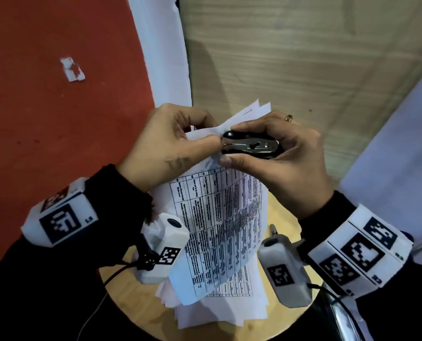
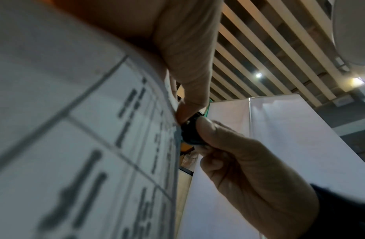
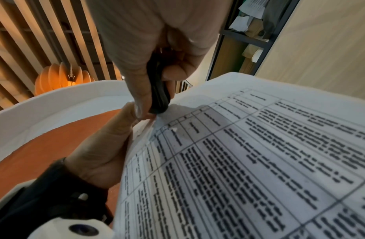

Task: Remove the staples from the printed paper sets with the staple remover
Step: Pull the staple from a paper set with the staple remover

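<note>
Left hand [image 1: 163, 146]: pinched corner of printed paper set [image 1: 219, 232] (held above round worktop [image 1: 282, 215]) | right hand [image 1: 286, 156]: clenched round staple remover [image 1: 250, 145] | remover: pressed against that corner

Floor: red carpet [image 1: 45, 124] on the left, pale wood-look flooring [image 1: 291, 70] on the right, a white strip [image 1: 165, 57] between them.
Litter: a small torn white scrap [image 1: 72, 70] lies on the red carpet.
Tabletop: round, light wood [image 1: 281, 217], low in the head view.
Ceiling: long pale slats [image 2: 265, 48] with dark gaps, one small round spotlight [image 2: 258, 75] lit.
Partitions: tall white panels [image 2: 300, 137] stand under the slats.
Lamp: an orange ribbed pendant [image 3: 60, 79], glowing.
Shelving: a dark-framed rack [image 3: 243, 40] with blurred contents, beside a pale wood panel [image 3: 330, 48].
</note>
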